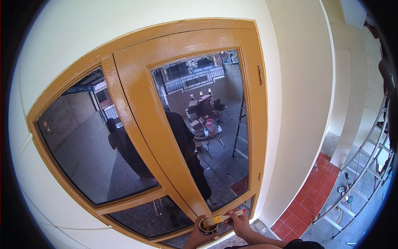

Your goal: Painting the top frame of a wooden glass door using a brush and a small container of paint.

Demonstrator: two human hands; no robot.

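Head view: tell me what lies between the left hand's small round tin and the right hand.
In the head view, the wooden-handled paintbrush spans it, bristles over the tin, handle in the right hand; left hand holds the tin.

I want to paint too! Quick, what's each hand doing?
Left hand: closed around a small paint can.
Right hand: closed on a paintbrush, bristles over the can.
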